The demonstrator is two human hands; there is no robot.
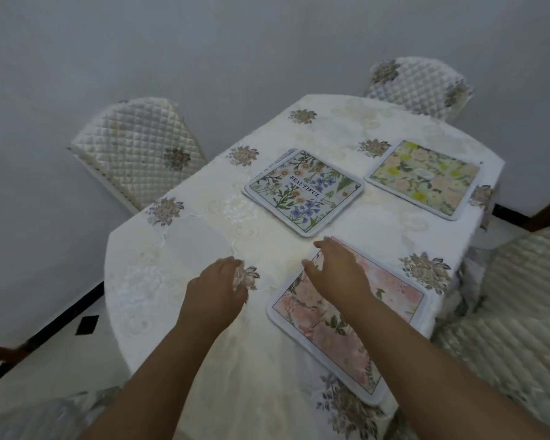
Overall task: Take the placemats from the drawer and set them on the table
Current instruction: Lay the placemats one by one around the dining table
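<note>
Three floral placemats lie on the table's white embroidered tablecloth (178,268). A pink one (391,300) is nearest me on the right. One printed "BEAUTIFUL" with blue and orange flowers (302,192) sits in the middle; another mat's edge seems to show under it. A yellow-green one (426,179) lies at the far right. My right hand (337,268) rests flat on the pink mat's near-left corner, fingers spread. My left hand (216,290) hovers over bare cloth left of that mat, fingers curled loosely, holding nothing. No drawer is in view.
Quilted chairs stand around the table: one at the far left (137,154), one at the far end (419,87), one at the right (515,312). A grey wall is behind. Tiled floor with a dark border (61,315) shows at the left.
</note>
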